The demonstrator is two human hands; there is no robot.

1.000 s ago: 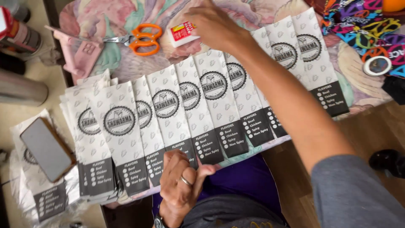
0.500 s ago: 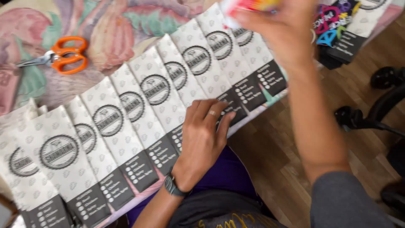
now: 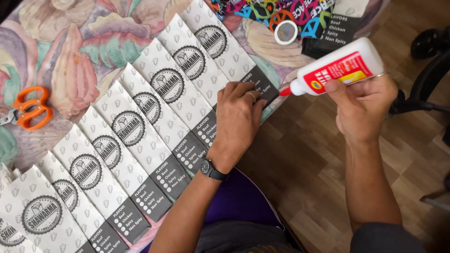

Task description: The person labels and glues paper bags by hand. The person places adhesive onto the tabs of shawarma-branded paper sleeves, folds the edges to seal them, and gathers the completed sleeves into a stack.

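Right now our left hand (image 3: 239, 117) lies flat, fingers spread, on the dark ends of the overlapped white printed paper sleeves (image 3: 154, 117), likely pinning them. Our right hand (image 3: 363, 105) grips a white plastic glue bottle (image 3: 335, 72), red nozzle aimed at that edge. Orange-handled scissors (image 3: 28, 110) lie well apart on the floral tablecloth (image 3: 70, 42).

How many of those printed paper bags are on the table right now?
11. Ten overlap in a diagonal row from lower left to top centre, under the left hand; one bag lies upper right beneath patterned fabric. More may be hidden.
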